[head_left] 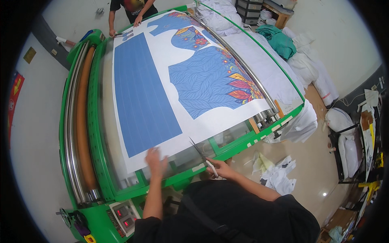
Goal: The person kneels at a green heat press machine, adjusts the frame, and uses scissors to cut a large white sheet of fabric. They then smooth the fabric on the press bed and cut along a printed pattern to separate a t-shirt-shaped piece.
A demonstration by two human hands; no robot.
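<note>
A large white printed sheet (184, 139) lies over the green-framed roller machine. It carries a plain blue panel (146, 97) and garment-shaped blue pieces with leaf patterns (208, 79) and bright flowers. My right hand (222, 168) is closed round the white handles of a pair of scissors (211, 169), whose dark blades point up and left toward the sheet's near edge. Blurred by motion, my left hand (154, 163) is at the near-left edge of the sheet, thumb and fingers apart. Whether it touches the sheet I cannot tell.
Across the machine, another person's hands (138, 20) are at the sheet's far edge. A brown roller (86, 121) runs along the left, a steel one (239, 56) along the right. White fabric (263, 60) and green cloth (279, 40) lie beyond. Scraps (279, 176) litter the floor.
</note>
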